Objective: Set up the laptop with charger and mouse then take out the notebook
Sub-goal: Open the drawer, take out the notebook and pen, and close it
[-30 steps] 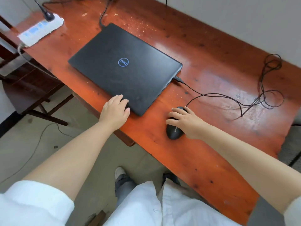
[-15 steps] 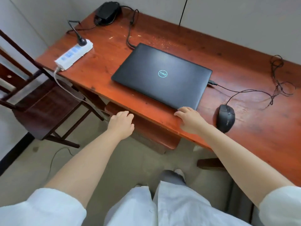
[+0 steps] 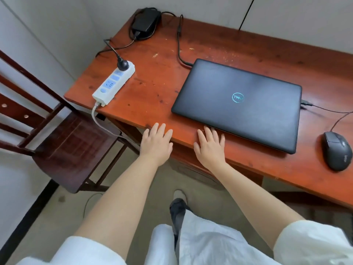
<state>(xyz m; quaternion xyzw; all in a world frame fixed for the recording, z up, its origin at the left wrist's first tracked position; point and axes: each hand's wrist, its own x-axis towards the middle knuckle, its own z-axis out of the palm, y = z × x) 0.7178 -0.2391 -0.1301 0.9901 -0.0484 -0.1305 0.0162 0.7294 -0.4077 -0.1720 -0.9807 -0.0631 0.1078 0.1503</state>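
left hand (image 3: 155, 143) flat, fingers spread, empty, at desk (image 3: 158, 88) front edge | right hand (image 3: 210, 147) splayed, empty, fingertips touching closed laptop (image 3: 238, 102) front edge | mouse (image 3: 337, 151) at laptop's 4 o'clock | charger brick (image 3: 146, 22) at 11 o'clock | power strip (image 3: 113, 83) at 9 o'clock

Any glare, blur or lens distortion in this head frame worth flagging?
Head view: soft glare on the desk right of the laptop; wide-angle bending of the chair and wall edges; both hands slightly soft, otherwise evenly lit with faint shadows.
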